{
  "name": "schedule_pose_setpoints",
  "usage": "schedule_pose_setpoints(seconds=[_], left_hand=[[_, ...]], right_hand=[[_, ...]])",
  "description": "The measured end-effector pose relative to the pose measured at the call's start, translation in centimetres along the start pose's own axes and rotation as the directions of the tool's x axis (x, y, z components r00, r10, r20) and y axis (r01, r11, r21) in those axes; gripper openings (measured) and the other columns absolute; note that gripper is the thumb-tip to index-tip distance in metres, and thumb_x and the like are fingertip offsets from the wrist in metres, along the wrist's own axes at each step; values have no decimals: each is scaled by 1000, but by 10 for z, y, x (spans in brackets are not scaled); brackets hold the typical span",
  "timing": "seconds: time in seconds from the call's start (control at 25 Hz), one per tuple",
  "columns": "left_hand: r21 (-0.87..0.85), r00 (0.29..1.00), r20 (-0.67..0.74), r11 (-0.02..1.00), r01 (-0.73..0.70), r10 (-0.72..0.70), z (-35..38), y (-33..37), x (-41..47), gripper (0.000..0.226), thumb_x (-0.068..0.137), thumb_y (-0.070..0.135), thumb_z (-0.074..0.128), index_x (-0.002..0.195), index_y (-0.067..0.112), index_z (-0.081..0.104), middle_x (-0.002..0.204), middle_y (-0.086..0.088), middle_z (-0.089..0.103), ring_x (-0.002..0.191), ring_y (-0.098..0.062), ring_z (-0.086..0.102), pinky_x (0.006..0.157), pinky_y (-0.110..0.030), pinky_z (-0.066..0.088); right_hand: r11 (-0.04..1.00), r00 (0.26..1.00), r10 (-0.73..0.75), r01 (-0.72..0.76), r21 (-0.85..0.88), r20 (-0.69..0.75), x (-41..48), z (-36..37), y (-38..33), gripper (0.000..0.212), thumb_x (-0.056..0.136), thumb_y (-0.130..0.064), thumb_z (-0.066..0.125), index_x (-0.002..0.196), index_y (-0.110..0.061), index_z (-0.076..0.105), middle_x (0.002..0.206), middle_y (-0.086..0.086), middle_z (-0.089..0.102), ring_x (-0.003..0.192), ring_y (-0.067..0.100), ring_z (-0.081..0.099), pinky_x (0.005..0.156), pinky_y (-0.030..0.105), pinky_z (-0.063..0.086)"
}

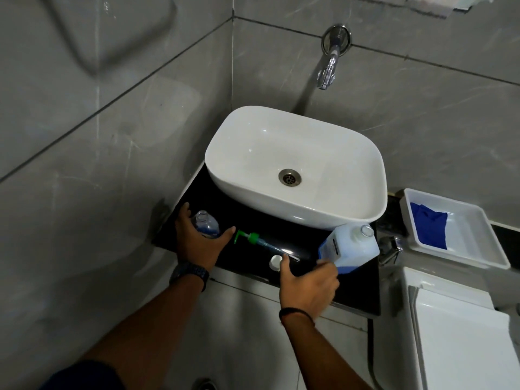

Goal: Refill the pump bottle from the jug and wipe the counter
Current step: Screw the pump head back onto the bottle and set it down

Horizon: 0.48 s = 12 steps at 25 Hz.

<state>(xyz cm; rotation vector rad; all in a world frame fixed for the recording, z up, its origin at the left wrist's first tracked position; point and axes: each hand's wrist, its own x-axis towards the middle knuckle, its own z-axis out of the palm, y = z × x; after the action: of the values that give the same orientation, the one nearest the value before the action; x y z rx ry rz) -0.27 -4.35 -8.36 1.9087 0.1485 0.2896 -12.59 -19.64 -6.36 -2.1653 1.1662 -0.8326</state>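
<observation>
My left hand (197, 243) grips the clear pump bottle (206, 223), which stands uncapped at the left end of the black counter (253, 220) with a little blue liquid inside. Its green pump head (253, 238) lies on the counter with the tube pointing right. A small white cap (275, 261) rests near the front edge by my right thumb. The white jug (349, 246) with a blue label sits uncapped at the counter's right end. My right hand (306, 285) is spread, and its blurred fingertips reach the jug's lower left corner.
A white basin (365, 209) fills the back of the counter under a chrome wall tap (327, 71). At right, a white tray (478, 254) holds a blue cloth (429, 225). A chrome fitting (389, 247) and a white toilet tank (450, 319) stand close by. Grey tiled walls close in at left and behind.
</observation>
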Motion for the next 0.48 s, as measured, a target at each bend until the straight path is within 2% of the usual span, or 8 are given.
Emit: schedule_pose_setpoints(seconds=[0.08, 0.16, 0.32, 0.4, 0.48], left_hand=[[15, 999, 44, 1000, -15, 14, -3, -6, -6, 110, 45, 41, 89, 134, 30, 27, 136, -6, 42, 115, -12, 45, 91, -26, 42], [26, 997, 72, 1000, -5, 3, -4, -11, -10, 107, 48, 36, 89, 136, 29, 28, 136, -6, 42, 115, -11, 44, 91, -25, 42], [1, 997, 78, 1000, 9, -9, -7, -19, -11, 96, 54, 26, 89, 133, 18, 36, 133, -8, 49, 118, -21, 51, 92, -30, 47], [-7, 997, 73, 1000, 3, -2, -9, -19, -9, 90, 53, 27, 89, 129, 18, 41, 127, -6, 55, 112, -20, 55, 90, -31, 50], [-15, 998, 62, 1000, 5, -4, -10, -18, -8, 86, 52, 28, 89, 125, 20, 45, 122, -2, 58, 107, -16, 57, 86, -27, 50]], right_hand=[[991, 984, -124, 115, 71, 131, 6, 10, -11, 54, 64, -32, 83, 98, -8, 49, 89, 11, 54, 82, 29, 51, 68, 38, 45], [967, 917, -256, 239, 94, 307, 17, 22, -20, 47, 71, -28, 78, 105, -10, 52, 98, 10, 56, 89, 27, 52, 74, 38, 46], [828, 667, -421, 560, -40, 615, 38, 52, -31, 55, 78, -32, 70, 127, -18, 49, 118, 10, 57, 107, 30, 50, 87, 39, 43], [739, 556, -418, 668, -87, 718, 41, 64, -37, 57, 79, -36, 68, 131, -23, 47, 121, 8, 57, 110, 31, 49, 88, 40, 42], [668, 487, -404, 735, -113, 774, 40, 76, -42, 47, 82, -34, 64, 127, -26, 51, 118, 7, 59, 109, 31, 50, 86, 39, 40]])
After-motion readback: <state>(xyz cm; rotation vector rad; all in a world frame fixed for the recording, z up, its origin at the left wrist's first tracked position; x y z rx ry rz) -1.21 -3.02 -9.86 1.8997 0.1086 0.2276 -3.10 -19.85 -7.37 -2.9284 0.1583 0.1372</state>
